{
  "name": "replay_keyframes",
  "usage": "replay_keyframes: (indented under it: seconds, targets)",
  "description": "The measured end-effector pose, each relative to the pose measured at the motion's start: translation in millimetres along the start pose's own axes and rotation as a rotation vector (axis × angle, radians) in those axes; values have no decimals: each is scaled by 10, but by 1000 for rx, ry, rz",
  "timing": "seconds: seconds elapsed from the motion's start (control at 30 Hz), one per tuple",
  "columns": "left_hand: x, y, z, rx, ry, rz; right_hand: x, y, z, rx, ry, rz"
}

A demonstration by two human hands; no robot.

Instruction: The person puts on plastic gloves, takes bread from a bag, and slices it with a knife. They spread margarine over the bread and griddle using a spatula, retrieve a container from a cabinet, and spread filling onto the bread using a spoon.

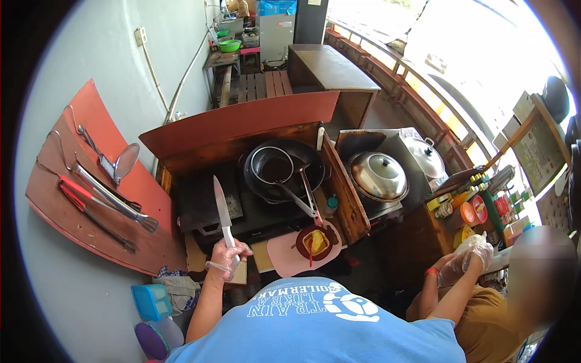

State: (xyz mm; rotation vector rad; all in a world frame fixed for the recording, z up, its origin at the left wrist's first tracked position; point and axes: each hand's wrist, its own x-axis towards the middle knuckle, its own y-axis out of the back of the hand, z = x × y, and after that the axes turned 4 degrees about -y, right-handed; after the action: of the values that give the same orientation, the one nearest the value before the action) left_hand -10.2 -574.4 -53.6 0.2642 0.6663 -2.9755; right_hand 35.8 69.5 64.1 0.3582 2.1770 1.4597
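My left hand (232,260), in a clear plastic glove, is closed around the white handle of a kitchen knife (222,202), its blade pointing up and away from me. My right hand (478,247) seems to be the plastic-covered one far to the right, close to a co-worker's hand (445,264) with a red wristband. Clear plastic covers its fingers, so their grip cannot be made out. In front of me, a red-brown plate (327,249) with yellow food and a red-handled utensil sits on a pink cutting board (281,257).
A black wok (257,184) with a strainer (272,166) and tongs across it sits on the stove. To its right stands a domed lidded pan (379,175). Utensils hang on a red board (103,199) at left. A person in brown (478,314) stands close at right.
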Motion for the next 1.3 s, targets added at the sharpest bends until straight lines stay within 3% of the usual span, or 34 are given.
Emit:
replay_keyframes:
  seconds: [0.13,0.27,0.33,0.37,0.47,0.57,0.6,0.67,0.7,0.73,0.77,0.8,0.83,0.87,0.93,1.0,1.03,1.07,1.1,1.17,1.23,1.27,1.3]
  targets:
    - [-113,4,-52,87,2,-41,98,497,292,-55,-186,368]
    - [-224,-113,0,122,42,104,268,1071,500,-125,-405,664]
    - [-247,-36,-105,169,-2,155,293,1406,446,-234,-399,750]
    - [-234,67,-191,221,-46,159,297,1561,341,-349,-299,747]
    - [-299,372,-396,441,25,257,57,1950,-455,-1103,711,558]
    - [-481,823,-756,1284,-218,341,-925,1475,-2244,280,761,54]
    - [-597,906,-872,1289,-188,343,-958,1387,-2478,95,949,-4]
    - [-712,1012,-1095,1349,-368,519,-997,1020,-3058,-83,1474,-349]
    - [-773,998,-1157,1149,-224,548,-882,618,-3267,-94,1481,-699]
    - [-796,1081,-1313,1153,-212,547,-848,168,-3367,-120,1394,-912]
    - [-792,1216,-1551,1291,-265,541,-906,-256,-3453,-220,1343,-965]
    - [-806,1304,-1695,1427,-317,532,-734,-958,-3387,-133,1337,-1154]
    - [-773,1287,-1736,1537,-410,470,-861,-1311,-3499,-270,1134,-1232]
    - [-747,1292,-1788,1539,-390,466,-896,-1767,-3549,-370,1068,-1245]
    - [-684,1326,-1956,1714,-333,462,-781,-2992,-3312,-533,1687,-956]
    - [-624,1300,-2089,1714,-257,475,-861,-3719,-3092,-371,1805,-822]
    - [-615,1270,-2125,1680,-189,485,-990,-3769,-3165,-371,1804,-840]
    - [-612,1258,-2138,1647,-126,497,-1116,-3816,-3253,-387,1286,-1092]
    - [-618,1292,-2195,1644,-203,523,-1212,-3856,-3325,-386,748,-1270]
    - [-655,1337,-2188,1559,-228,509,-1116,-4591,-3126,-302,843,-1174]
    - [-673,1294,-2088,1478,-254,489,-1247,-4510,-3316,-30,414,-1126]
    - [-665,1220,-2010,1299,-143,521,-1232,-4680,-3350,-23,408,-1131]
    - [-671,1182,-1954,1119,-35,549,-1190,-4930,-3341,34,388,-1002]
